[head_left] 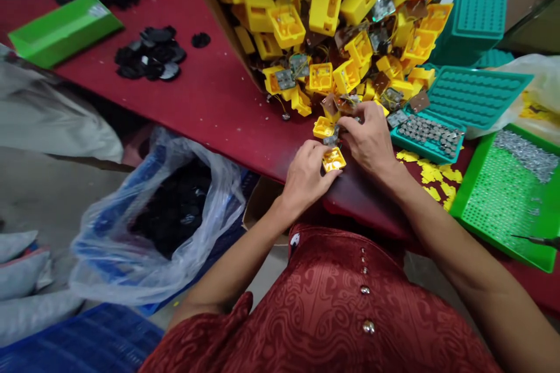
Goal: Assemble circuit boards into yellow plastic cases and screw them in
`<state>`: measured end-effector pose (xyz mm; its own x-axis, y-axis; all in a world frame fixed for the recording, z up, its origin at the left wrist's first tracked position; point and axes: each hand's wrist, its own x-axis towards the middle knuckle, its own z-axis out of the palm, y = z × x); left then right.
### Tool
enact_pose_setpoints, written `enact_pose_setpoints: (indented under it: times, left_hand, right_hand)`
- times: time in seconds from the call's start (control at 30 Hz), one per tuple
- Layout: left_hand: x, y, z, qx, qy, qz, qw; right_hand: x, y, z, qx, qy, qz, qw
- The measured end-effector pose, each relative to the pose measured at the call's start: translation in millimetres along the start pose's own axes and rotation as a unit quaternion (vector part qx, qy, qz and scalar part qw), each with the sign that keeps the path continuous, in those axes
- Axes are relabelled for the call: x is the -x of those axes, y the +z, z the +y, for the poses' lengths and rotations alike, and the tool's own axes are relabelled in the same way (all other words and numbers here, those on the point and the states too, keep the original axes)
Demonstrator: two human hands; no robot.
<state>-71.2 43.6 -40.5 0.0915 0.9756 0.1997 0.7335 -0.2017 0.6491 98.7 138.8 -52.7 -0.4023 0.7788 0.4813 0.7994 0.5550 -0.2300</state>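
My left hand is closed round a small yellow plastic housing, its hollow side facing up, near the table's front edge. Just beyond it, my right hand has thumb and fingers pinched together at a grey part with wires; what exactly lies between the fingertips is hidden. A second yellow housing sits between the two hands and the heap. Brown boards and grey modules with thin wires lie among the heaped yellow housings directly ahead.
A teal case of small silvery cylinders stands open at right, beside yellow flat pieces and a green tray holding metal bits and a pointed tool. Black discs and a green box lie left. A plastic-lined crate stands below.
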Motion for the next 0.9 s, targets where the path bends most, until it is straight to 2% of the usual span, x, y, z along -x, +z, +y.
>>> enact_pose_setpoints:
  times: [0.13,0.2,0.33,0.43,0.57,0.73,0.9]
  left_hand:
    - [2,-27,1,0.089,-0.007,-0.041,0.995]
    - [0,-37,4,0.161,-0.051,-0.071,0.983]
    - [-9,-41,6,0.328,-0.163,-0.112,0.924]
    - [-16,-38,5,0.392,-0.184,-0.117,0.894]
    - [-19,-35,3,0.394,-0.173,-0.121,0.894]
    - [-18,-35,-2,0.361,-0.139,-0.120,0.914]
    - [-21,-39,-4,0.333,-0.130,-0.108,0.928]
  right_hand:
    - [9,-18,12,-0.085,-0.032,-0.024,0.996]
    - [15,-24,15,-0.125,-0.057,-0.043,0.990]
    - [20,-23,15,-0.128,-0.065,-0.076,0.987]
    - [14,-15,11,-0.084,-0.034,-0.094,0.991]
    - [5,-10,8,-0.063,0.011,-0.078,0.995]
    - [7,-11,4,-0.086,-0.006,-0.070,0.994]
    - [7,-7,-4,-0.037,0.058,-0.074,0.995]
